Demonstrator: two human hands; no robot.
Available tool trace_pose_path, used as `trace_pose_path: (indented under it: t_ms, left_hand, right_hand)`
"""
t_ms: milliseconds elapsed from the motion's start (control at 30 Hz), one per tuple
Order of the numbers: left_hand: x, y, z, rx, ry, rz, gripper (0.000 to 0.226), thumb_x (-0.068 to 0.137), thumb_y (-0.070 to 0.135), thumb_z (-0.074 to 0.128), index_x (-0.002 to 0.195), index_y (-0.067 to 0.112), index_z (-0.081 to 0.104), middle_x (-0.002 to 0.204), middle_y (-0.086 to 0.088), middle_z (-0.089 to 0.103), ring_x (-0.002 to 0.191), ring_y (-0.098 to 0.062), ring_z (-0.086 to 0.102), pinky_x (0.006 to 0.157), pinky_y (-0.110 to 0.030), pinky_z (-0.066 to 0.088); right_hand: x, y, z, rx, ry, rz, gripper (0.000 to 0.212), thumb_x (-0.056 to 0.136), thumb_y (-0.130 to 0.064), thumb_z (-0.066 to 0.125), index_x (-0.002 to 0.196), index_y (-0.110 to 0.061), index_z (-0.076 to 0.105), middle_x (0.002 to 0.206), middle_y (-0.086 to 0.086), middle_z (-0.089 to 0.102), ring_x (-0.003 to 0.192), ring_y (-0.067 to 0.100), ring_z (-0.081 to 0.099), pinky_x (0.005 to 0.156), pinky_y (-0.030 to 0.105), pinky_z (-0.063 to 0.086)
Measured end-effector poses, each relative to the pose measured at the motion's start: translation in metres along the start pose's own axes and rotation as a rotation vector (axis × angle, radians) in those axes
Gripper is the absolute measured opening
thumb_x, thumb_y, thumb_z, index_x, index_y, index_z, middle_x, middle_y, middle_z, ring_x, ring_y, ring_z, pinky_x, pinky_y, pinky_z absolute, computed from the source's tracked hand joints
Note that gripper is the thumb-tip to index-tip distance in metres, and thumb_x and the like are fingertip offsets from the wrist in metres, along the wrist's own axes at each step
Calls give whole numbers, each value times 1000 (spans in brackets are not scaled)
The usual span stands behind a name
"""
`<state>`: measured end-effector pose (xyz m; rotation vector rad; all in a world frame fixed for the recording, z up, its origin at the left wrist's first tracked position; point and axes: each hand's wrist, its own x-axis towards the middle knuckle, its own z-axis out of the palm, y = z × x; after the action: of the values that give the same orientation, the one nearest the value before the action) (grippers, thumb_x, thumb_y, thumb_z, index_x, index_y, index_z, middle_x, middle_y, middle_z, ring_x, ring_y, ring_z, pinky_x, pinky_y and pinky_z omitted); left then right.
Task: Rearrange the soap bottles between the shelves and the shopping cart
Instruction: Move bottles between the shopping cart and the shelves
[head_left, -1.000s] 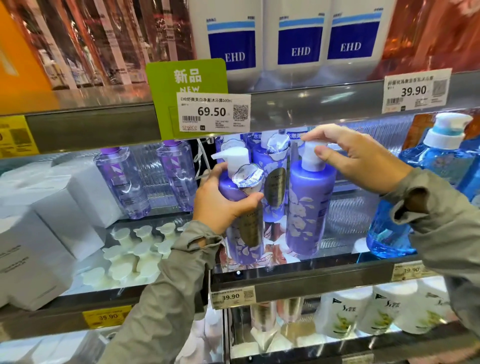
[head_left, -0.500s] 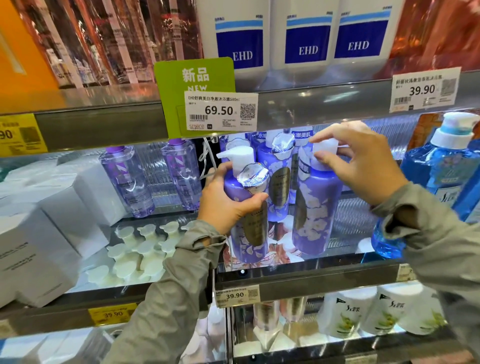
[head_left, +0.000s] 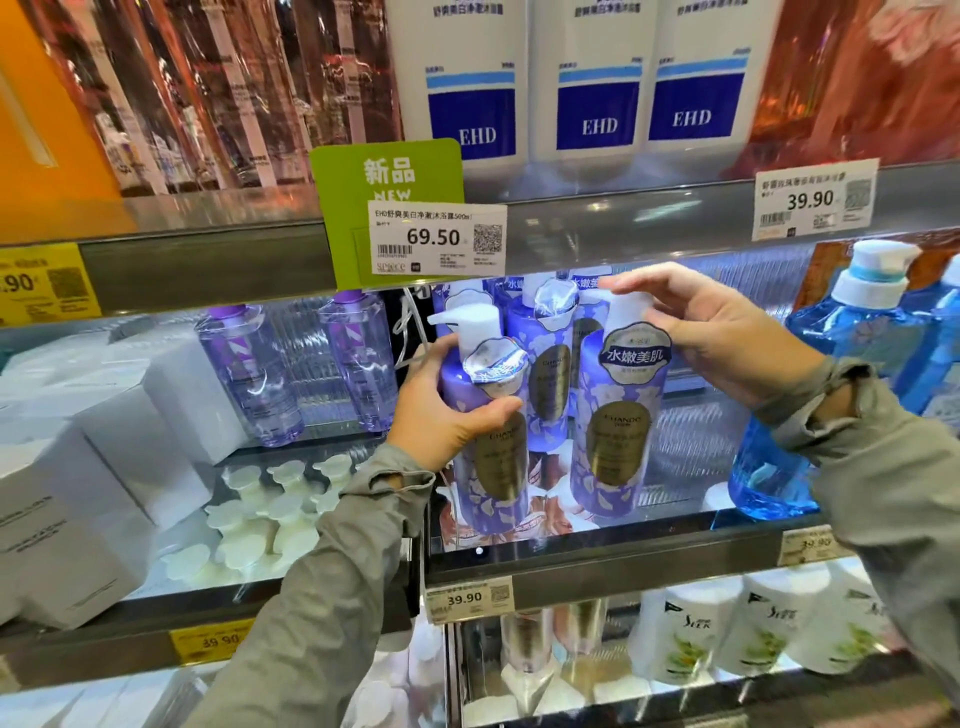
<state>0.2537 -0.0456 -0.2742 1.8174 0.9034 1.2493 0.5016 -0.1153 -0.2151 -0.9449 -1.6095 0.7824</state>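
**Grip on two purple soap bottles at the middle shelf (head_left: 623, 566)**

Both of the person's hands are up at the front of the middle shelf, each on one pump bottle. The left hand (head_left: 452, 415) holds the left purple bottle (head_left: 493, 483) at its shoulder, with the fingers wrapped round the back and the thumb across the front, just under the white pump. The right hand (head_left: 727, 343) has its fingers curled round the white pump top of the right purple bottle (head_left: 618, 441), whose gold oval label faces the camera. The two bottles stand upright and side by side near the shelf's front edge. It cannot be told whether their bases rest on the shelf or are just above it. A third purple bottle (head_left: 545, 374) stands behind them, between the two.

To the left on the same level are two clear lilac bottles (head_left: 249, 374), white boxes (head_left: 104, 441) and a cluster of small white pump caps (head_left: 270, 514). To the right stands a blue bottle (head_left: 810, 395) with a white pump. The shelf above carries white EHD bottles (head_left: 470, 104), and its edge bears a green sign (head_left: 387, 171), a 69.50 price tag (head_left: 436, 239) and a 39.90 price tag (head_left: 815, 200). Below, white bottles with green leaf prints (head_left: 685, 639) stand in a row.
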Motion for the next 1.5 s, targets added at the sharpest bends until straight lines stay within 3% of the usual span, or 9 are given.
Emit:
trace_pose_path:
  t_ms: [100,233,333,433,633,833,1167,1367,1500]
  left_hand:
    - [-1,-1,-1,-53,-10,-19,73,47,39,81,112,35,47,125,-3,54,113,-12,56,101,-22,42]
    - [-17,-11,2,-197,-46,-51,75,72,2,77,128,29,36,126,3,55,106,1,60,95,-17,45]
    - [-35,-27,4,-148,-11,-108,81,59,35,81,126,30,35,129,0,56,115,-12,59,103,-32,45]
    - [-46,-37,7,-64,16,-149,75,52,47,82,115,36,42,121,-6,60,106,-14,63,97,-40,50]
    - [-45,-36,2,-15,20,-163,66,57,28,90,110,32,50,107,11,65,91,8,62,78,-10,49]
    - [-42,-35,5,-20,15,-159,65,66,13,85,122,17,52,110,5,63,100,-8,60,74,-5,46]
    - [-39,-40,15,-42,-33,-166,74,55,47,79,121,32,50,114,3,66,109,-12,60,88,-23,52]
    - [-37,-42,16,-12,-60,-161,75,57,48,76,125,35,46,117,5,64,109,-11,60,90,-23,50]
    - [-36,-46,16,-11,-54,-163,73,57,51,75,124,37,48,118,4,64,112,-14,60,94,-31,50]
  right_hand:
    - [5,-2,3,209,-31,92,32,87,0,49,116,-12,54,122,1,64,112,14,58,90,25,49]
    - [5,-2,14,309,78,133,36,99,-8,28,126,-9,50,128,4,61,116,14,58,94,26,47]
    - [-13,13,22,277,174,143,40,100,-23,33,135,-8,45,136,6,54,128,18,49,104,31,40]
    - [-39,36,26,186,232,159,65,77,-47,68,131,-18,47,123,0,61,121,19,53,97,29,45]
    - [-66,61,47,-112,262,191,86,59,-46,85,129,-43,35,126,-7,52,110,2,55,85,19,47]
    - [-67,73,60,-337,431,169,81,54,-50,84,121,-36,40,114,-14,55,104,6,57,87,24,45]
    - [-49,87,46,-485,509,173,74,64,-18,86,126,-13,46,112,3,60,100,18,58,84,16,37]
    - [-26,103,33,-535,484,222,76,69,-26,83,133,-13,43,123,7,58,112,23,55,97,45,44]
    - [-13,107,27,-560,461,244,75,72,-25,81,135,-13,41,122,9,58,113,25,55,98,41,43]
